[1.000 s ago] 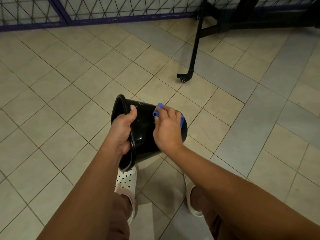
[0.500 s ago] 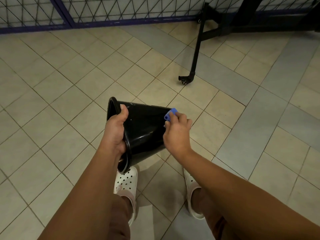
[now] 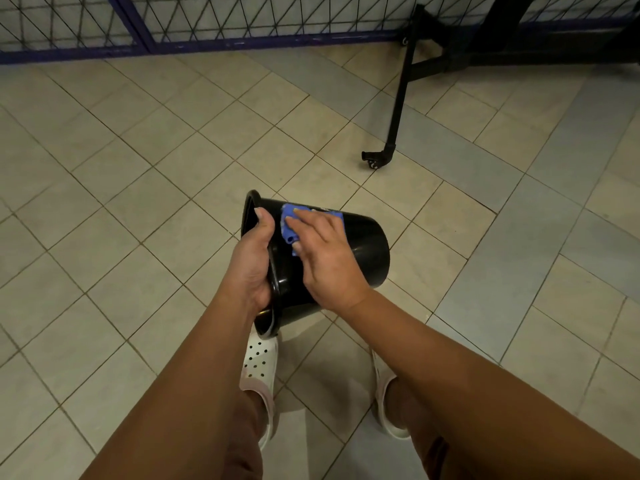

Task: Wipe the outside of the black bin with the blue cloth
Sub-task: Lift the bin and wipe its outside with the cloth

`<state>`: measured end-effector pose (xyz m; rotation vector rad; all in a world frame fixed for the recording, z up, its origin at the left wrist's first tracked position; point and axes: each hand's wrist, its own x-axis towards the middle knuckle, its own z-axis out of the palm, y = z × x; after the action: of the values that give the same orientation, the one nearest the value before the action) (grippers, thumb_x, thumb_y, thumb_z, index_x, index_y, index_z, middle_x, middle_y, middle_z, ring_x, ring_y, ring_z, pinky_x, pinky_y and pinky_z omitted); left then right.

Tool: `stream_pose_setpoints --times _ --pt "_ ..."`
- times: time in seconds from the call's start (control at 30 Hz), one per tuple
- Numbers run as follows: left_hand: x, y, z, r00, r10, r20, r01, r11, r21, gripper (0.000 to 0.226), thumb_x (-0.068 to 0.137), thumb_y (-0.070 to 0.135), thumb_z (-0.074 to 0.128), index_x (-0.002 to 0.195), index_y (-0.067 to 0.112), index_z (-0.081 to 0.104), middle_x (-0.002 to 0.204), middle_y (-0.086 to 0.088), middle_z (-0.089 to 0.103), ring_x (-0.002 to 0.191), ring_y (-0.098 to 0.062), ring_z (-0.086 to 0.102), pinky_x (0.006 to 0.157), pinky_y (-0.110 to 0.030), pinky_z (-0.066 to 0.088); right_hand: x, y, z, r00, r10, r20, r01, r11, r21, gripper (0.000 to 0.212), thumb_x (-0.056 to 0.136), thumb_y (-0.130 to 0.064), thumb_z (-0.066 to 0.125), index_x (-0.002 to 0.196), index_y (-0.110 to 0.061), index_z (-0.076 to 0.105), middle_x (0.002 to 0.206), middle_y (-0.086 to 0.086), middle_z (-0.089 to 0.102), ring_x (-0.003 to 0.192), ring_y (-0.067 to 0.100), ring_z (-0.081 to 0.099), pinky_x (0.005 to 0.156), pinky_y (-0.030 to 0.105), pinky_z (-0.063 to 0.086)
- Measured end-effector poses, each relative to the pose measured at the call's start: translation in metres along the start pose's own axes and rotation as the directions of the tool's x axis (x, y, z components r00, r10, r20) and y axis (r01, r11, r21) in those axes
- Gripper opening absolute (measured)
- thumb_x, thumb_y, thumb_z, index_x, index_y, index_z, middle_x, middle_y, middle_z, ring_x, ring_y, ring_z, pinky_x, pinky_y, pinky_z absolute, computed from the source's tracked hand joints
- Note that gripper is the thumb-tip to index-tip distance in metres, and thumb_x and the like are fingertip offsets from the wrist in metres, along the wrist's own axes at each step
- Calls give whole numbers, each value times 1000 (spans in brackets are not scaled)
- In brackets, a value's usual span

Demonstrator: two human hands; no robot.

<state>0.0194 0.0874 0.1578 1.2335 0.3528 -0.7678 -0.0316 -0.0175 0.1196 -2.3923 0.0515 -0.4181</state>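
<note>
A glossy black bin [image 3: 367, 251] is held on its side above the floor, its open mouth to the left and its base to the right. My left hand [image 3: 251, 261] grips the rim, thumb on the outside wall. My right hand [image 3: 325, 258] lies flat on the bin's upper side and presses a crumpled blue cloth [image 3: 289, 225] against it, near the rim. Most of the cloth is hidden under my fingers. The bin's inside cannot be seen.
Below the bin are my two feet in white perforated clogs [image 3: 258, 362]. Beige and grey floor tiles [image 3: 138, 188] lie all round. A black metal stand leg with a castor [image 3: 375, 159] stands ahead right. A wire mesh fence [image 3: 207, 19] runs along the back.
My right hand has slid the blue cloth leftward along the bin's side, from near the base toward the rim, and now lies flatter. The left hand keeps its grip.
</note>
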Motion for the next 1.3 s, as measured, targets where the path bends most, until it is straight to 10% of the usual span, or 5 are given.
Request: stream_pose_setpoints --times 0.23,0.53,0.9,1.1,1.3 --pt "7 1 -4 998 -37 -42 34 997 -70 78 95 67 32 122 1 64 115 -23 71 105 -34 71 89 -42 59 -22 -8 2 988 -157 -8 157 987 -36 30 91 -9 48 117 1 60 124 15 58 121 34 45 105 44 38" --pt "1 -13 13 998 -23 50 24 1000 -6 62 101 57 30 126 13 65 117 -15 72 108 -27 70 90 -40 55 7 -4 -7 993 72 -94 -76 996 -40 40 89 -16 40 122 -1 57 128 13 56 120 30 43 105 40 37" --pt "12 -2 2 988 -140 -63 128 978 -167 84 90 74 39 108 -4 65 96 -22 74 88 -33 75 81 -39 61 -20 -3 -3 976 -211 57 216 972 -91 34 88 -27 51 118 -14 61 121 0 59 110 19 47 90 37 32" --pt "13 -7 11 997 -15 -74 6 992 -123 78 89 68 42 124 1 64 122 -23 68 110 -35 69 101 -47 51 2 9 -12 991 -7 130 14 998 -55 52 92 -33 40 139 -12 38 138 5 39 132 20 30 106 48 27" --pt "13 -6 20 972 59 -226 -58 998 14 63 91 64 48 103 7 70 100 -16 76 94 -33 74 84 -45 60 -8 12 0 977 188 -101 -189 982 6 45 93 -32 37 128 -8 53 128 8 49 119 23 42 95 47 37"
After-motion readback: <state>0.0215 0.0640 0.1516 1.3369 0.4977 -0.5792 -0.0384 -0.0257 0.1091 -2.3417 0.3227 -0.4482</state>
